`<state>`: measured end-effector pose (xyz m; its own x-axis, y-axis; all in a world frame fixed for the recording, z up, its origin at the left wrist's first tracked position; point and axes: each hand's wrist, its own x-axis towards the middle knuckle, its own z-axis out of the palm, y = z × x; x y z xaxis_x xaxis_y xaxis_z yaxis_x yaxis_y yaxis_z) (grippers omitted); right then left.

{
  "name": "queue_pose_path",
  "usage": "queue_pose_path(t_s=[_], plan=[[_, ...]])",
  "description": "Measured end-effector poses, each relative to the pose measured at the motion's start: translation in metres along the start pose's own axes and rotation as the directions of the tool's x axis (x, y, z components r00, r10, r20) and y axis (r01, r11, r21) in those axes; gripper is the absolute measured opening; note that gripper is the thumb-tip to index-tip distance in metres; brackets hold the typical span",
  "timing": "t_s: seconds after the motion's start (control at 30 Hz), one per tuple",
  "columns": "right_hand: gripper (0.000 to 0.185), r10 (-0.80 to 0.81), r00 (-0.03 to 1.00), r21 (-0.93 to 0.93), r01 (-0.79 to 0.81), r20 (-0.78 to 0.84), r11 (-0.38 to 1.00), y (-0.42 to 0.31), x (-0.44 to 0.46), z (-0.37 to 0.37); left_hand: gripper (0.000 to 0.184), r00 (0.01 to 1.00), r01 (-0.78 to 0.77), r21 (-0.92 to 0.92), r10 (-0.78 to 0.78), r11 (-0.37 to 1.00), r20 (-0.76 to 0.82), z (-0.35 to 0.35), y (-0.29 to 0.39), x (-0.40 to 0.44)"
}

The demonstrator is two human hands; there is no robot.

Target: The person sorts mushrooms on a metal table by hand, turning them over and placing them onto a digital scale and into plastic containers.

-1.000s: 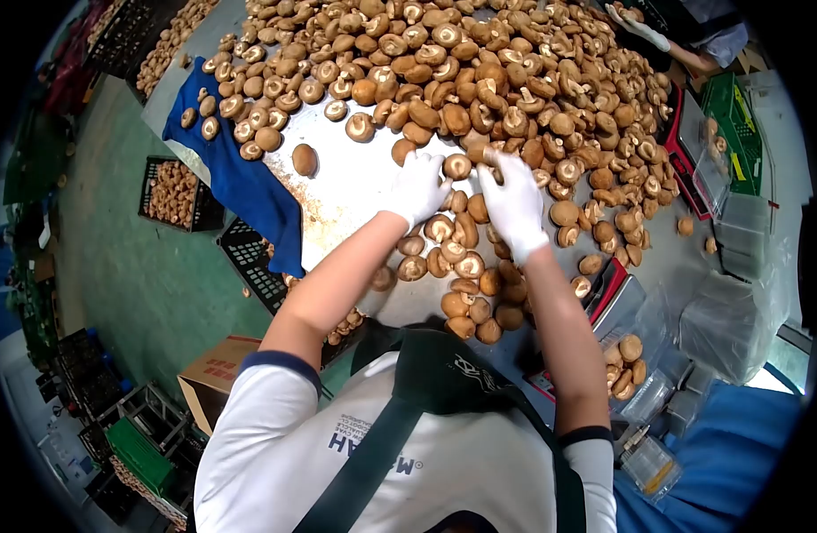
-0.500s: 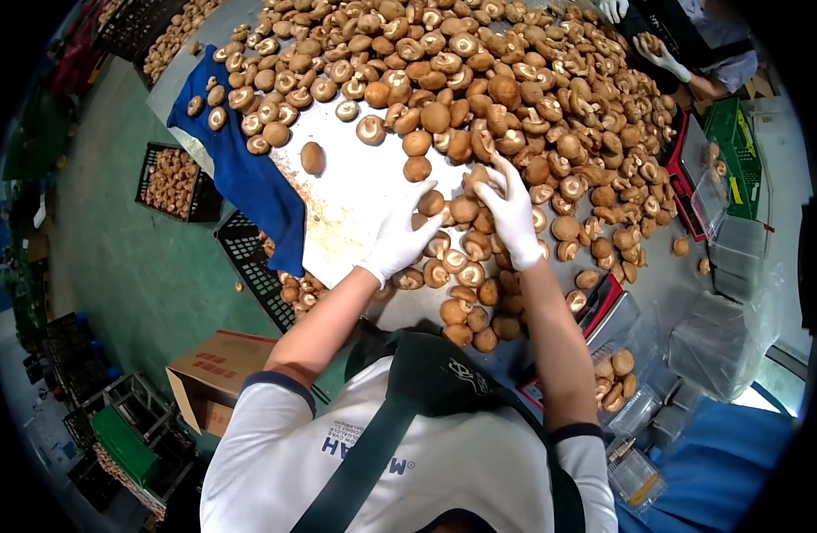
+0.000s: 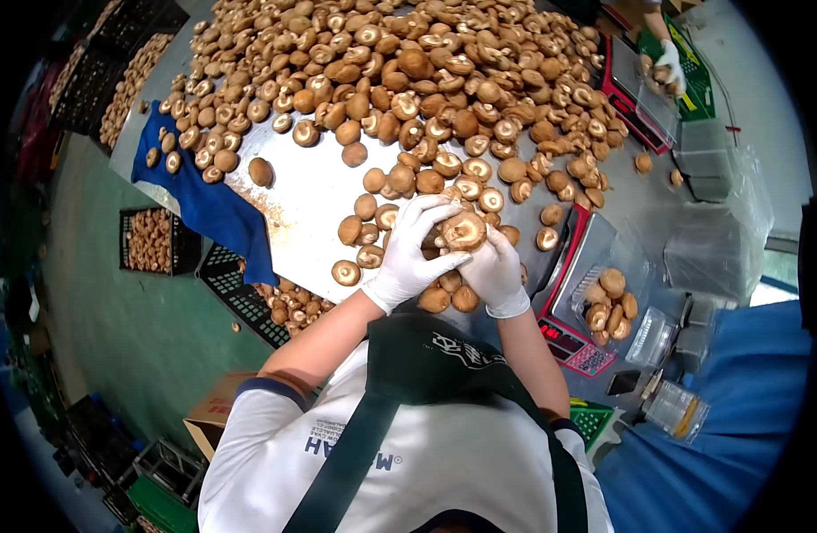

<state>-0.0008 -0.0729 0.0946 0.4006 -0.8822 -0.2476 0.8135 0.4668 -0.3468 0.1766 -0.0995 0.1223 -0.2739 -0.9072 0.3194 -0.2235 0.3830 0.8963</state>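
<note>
In the head view, my left hand (image 3: 415,251), in a white glove, curls its fingers and thumb around brown shiitake mushrooms near the table's front edge. A large shiitake mushroom (image 3: 464,231), its pale stem side facing up, sits between my two hands. My right hand (image 3: 495,274), also gloved in white, holds this mushroom from the right, and its fingertips are partly hidden behind it. Loose mushrooms (image 3: 369,257) lie left of my hands, and a few more (image 3: 450,293) lie just below them. A large heap of mushrooms (image 3: 417,67) spreads across the far side of the metal table (image 3: 306,235).
At right, a red scale (image 3: 564,342) bears a clear tray of mushrooms (image 3: 610,306). A second scale (image 3: 635,98) stands farther back, near a co-worker's gloved hand (image 3: 670,67). Clear containers (image 3: 710,258) are stacked at right. A blue cloth (image 3: 215,209) drapes the left edge above black crates (image 3: 240,298).
My hands have come closer together and nearer my body, with a large mushroom now between them. The view has shifted, bringing the near scale and its tray into fuller sight.
</note>
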Motion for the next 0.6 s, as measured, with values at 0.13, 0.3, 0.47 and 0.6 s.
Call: queue_pose_path(t_s=[0.13, 0.3, 0.47, 0.6], plan=[[0.053, -0.07, 0.997, -0.004, 0.07, -0.02, 0.998, 0.009, -0.03, 0.011, 0.05, 0.997, -0.051, 0.008, 0.05, 0.999, 0.061, 0.01, 0.008, -0.006], [0.045, -0.22, 0.959, -0.271, 0.166, -0.181, 0.948, 0.028, -0.071, 0.006, 0.033, 0.993, -0.074, 0.035, 0.07, 0.997, 0.1, 0.029, 0.023, -0.014], [0.03, -0.487, 0.852, -0.811, 0.142, -0.192, 0.568, 0.007, -0.129, 0.03, 0.019, 0.946, -0.049, -0.045, 0.061, 0.998, 0.319, 0.06, 0.037, -0.031], [0.03, -0.818, 0.573, -0.995, 0.103, 0.049, 0.013, -0.035, -0.193, 0.023, 0.02, 0.878, -0.086, -0.139, 0.141, 0.987, 0.458, 0.08, 0.055, -0.038]])
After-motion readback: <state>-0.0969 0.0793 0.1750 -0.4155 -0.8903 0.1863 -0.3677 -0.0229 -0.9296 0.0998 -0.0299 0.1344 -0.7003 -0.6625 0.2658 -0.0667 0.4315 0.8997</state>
